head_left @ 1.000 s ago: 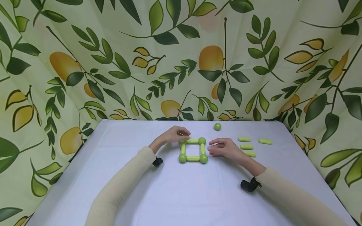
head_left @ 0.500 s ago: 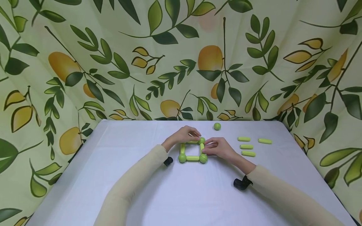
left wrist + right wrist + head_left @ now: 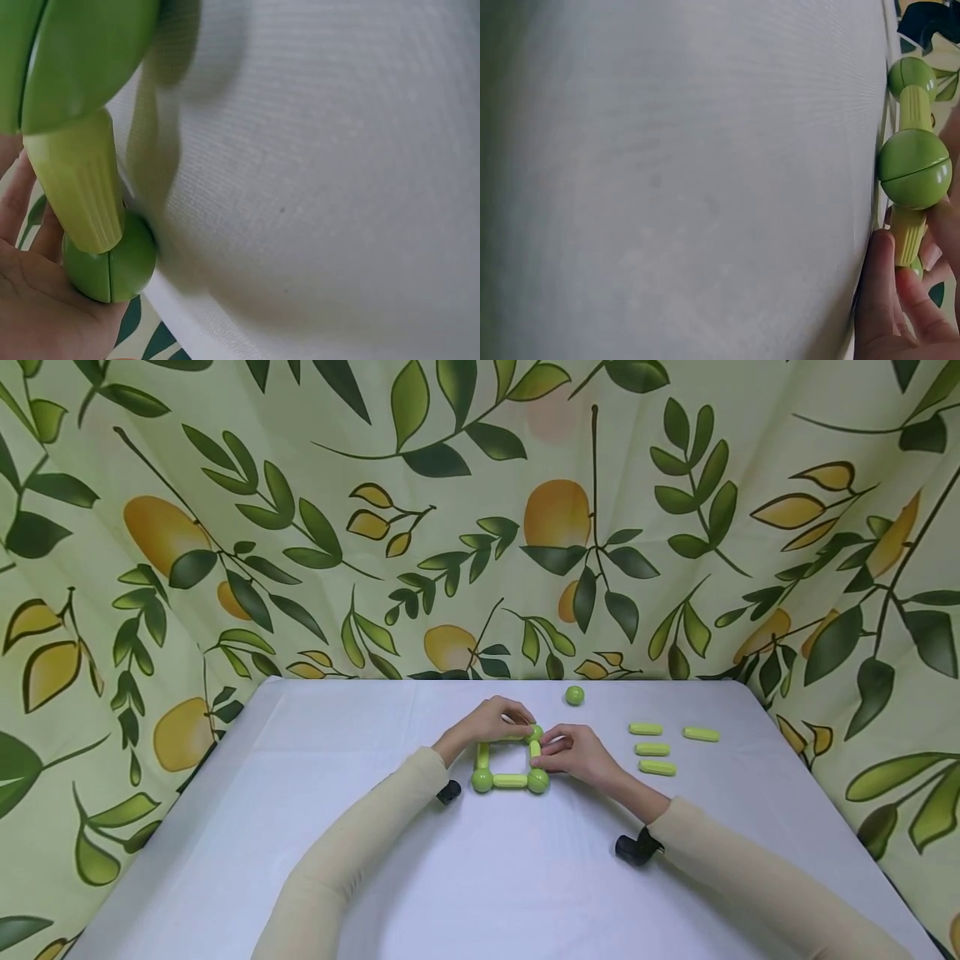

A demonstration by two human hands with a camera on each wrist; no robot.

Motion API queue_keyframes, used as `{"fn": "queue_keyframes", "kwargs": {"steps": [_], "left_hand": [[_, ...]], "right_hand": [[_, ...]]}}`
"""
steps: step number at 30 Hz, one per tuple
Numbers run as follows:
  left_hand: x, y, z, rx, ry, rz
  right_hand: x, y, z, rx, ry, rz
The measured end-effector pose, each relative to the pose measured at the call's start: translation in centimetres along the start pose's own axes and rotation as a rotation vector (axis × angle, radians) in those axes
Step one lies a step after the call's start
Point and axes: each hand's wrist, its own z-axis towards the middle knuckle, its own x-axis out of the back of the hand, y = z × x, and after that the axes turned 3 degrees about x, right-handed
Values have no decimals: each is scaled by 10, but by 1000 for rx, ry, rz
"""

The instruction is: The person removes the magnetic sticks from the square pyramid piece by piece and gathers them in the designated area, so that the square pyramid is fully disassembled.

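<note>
Left hand [image 3: 495,720] and right hand [image 3: 576,752] have moved since the first head picture: one from the square's upper-left corner to its upper-right, the other inward; the green square [image 3: 510,781] lies just right of and below the picture's centre; left thumb and fingertips look pinched on the upper-right ball [image 3: 536,732], the right's on the right-hand rod [image 3: 535,749]; a push askew to that rod could, I judge, pop the joint loose; tugging this corner could skew the whole shape, since neither hand steadies the lower edge; the left palm sits close by the upper-left ball [image 3: 110,259], so a wrist turn might knock it; the loose ball [image 3: 574,696], towards upper right, could roll if brushed.
</note>
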Motion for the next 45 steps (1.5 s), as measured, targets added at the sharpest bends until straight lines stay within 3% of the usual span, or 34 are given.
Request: {"fn": "queue_keyframes", "kwargs": {"steps": [12,29,45], "left_hand": [[-2,-4,1,0,5,-23],[-2,-5,0,11,-1,-27],[1,-4,-1,-11,-17,-43]], "right_hand": [[-3,0,0,-75,25,-12],[-5,-2,-2,-111,33,88],[2,0,-3,-66,15,99]]}}
